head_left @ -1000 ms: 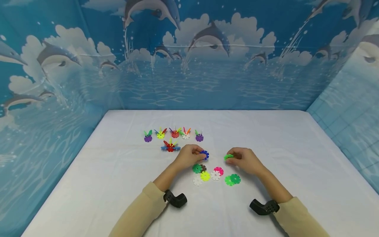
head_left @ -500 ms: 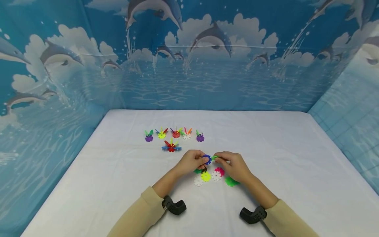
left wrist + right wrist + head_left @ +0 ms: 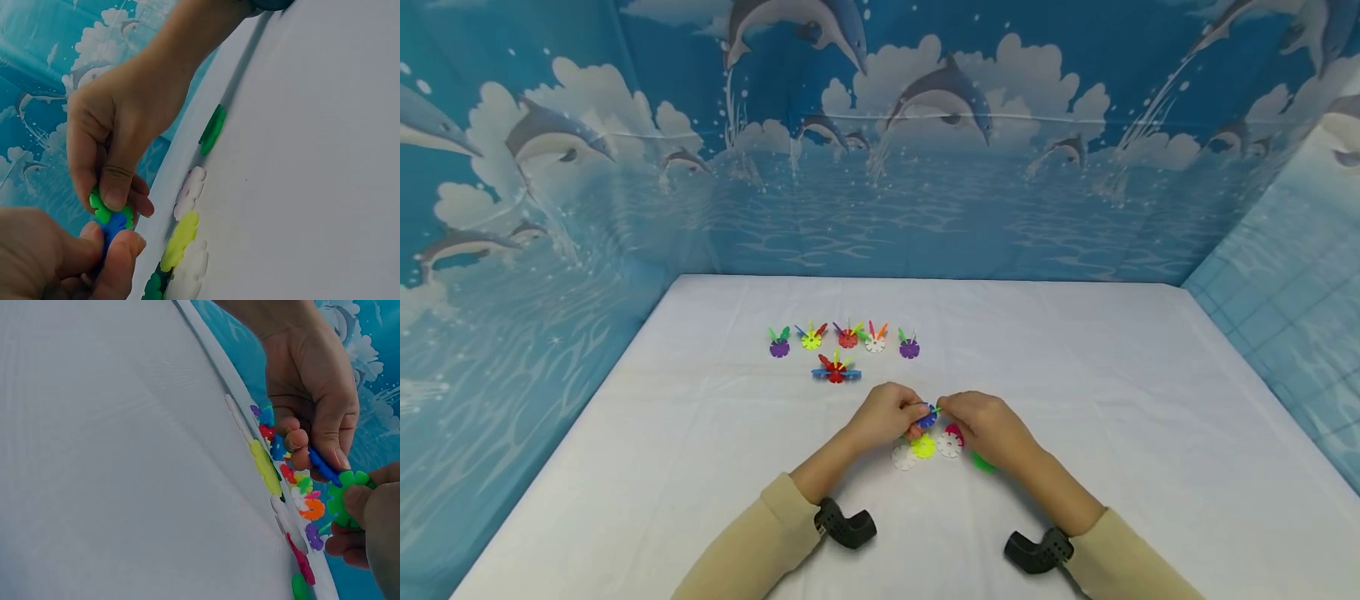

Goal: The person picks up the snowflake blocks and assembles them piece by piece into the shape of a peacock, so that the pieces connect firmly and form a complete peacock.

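Observation:
My left hand (image 3: 883, 417) pinches a blue notched plastic disc (image 3: 927, 417) between thumb and fingers above the table. Thumb and fingers of my right hand (image 3: 996, 429) grip a light green notched disc (image 3: 344, 499). In both wrist views the two discs meet at their edges, the green one standing crosswise to the blue. Fingers hide part of each disc. Just below the hands lie loose discs: a yellow one (image 3: 923, 446), a white one (image 3: 903, 457), another white one (image 3: 950, 445) overlapping a pink one (image 3: 955, 431), and a green one (image 3: 982, 463) partly behind my right hand.
A row of small assembled disc pieces stands farther back, among them a purple one (image 3: 779, 347) and a white one (image 3: 876, 343). In front of them is a red-and-blue piece (image 3: 836, 372). A dolphin-print curtain (image 3: 925, 208) borders the white table (image 3: 1075, 350).
My right hand has moved left, bringing the green disc against the blue one. My left hand has shifted slightly right and toward me. Both hands now cover some loose discs.

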A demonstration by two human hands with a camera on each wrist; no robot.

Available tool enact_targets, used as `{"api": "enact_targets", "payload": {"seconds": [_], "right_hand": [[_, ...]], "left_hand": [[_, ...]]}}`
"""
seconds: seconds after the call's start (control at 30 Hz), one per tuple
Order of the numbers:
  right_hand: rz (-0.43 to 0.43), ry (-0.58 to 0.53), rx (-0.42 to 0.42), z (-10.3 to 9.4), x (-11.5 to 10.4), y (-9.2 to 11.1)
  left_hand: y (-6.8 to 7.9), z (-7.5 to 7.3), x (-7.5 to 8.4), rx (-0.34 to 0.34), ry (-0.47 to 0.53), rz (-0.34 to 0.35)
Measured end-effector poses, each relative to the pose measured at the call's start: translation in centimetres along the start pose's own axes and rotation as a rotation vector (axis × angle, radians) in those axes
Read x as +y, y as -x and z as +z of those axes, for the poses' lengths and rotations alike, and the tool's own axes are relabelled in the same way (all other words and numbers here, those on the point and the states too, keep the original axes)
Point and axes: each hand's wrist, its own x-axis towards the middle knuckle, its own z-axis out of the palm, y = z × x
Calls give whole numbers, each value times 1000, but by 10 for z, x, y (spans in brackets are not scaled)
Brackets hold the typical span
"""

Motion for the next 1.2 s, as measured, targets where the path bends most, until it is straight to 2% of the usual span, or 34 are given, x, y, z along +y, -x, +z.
{"api": "enact_targets", "payload": {"seconds": [0.2,0.37,0.43,0.6,0.7,0.87,1.0,1.2], "right_hand": [[-48,17,-20,-2,-5,-1],[-20,-4,-33,-1,-4,-1],[60,-53,-62,-3,-3,-3],[361,-194,-204,-14,4,-5],[443,-238,-303,-22,12,-4],[445,-326,-440,-28,20,-3],[419,-367,-445,-25,18,-2],[405,-408,-475,-19,8,-3]], "left_hand": [[3,8,3,62,-80,-29],[4,9,2,74,-53,-23],[2,7,0,65,-26,-20],[-2,0,-6,64,106,-28],[-6,-4,-11,100,244,-56],[-10,-6,-18,112,418,-98],[-11,-5,-18,100,486,-83],[-12,-3,-17,108,523,-82]]}}
